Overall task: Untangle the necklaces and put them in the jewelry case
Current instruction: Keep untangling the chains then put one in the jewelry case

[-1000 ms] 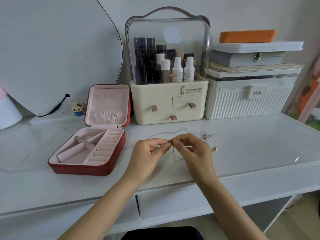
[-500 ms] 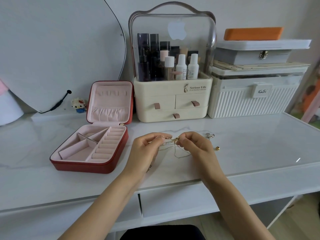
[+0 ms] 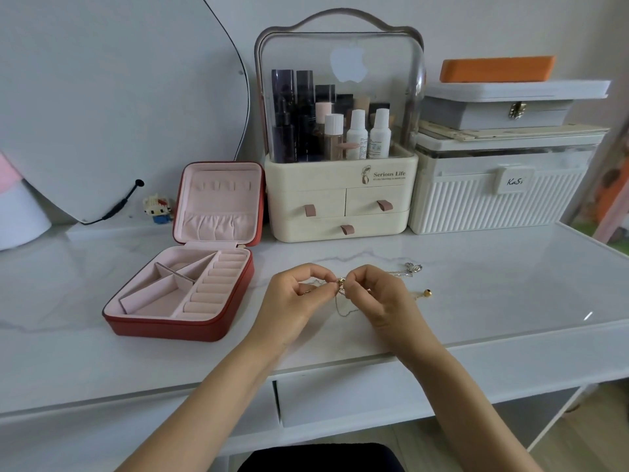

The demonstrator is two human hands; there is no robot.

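1. Since the earlier frame the left hand (image 3: 295, 300) and right hand (image 3: 378, 298) have stayed close together at mid-frame, fingers curled, pinching the tangled necklaces (image 3: 341, 290) just above the counter (image 3: 476, 301)
2. A loop of chain hangs below the hands; further strands lie right of them
3. The open jewelry case (image 3: 190, 284) sits left of centre

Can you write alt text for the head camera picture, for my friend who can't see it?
Two hands, the left hand and the right hand, pinch tangled thin necklaces together just above a white marble-look table. An open red jewelry case with pink lining sits to the left, its compartments holding nothing visible. A cream makeup organizer stands behind.
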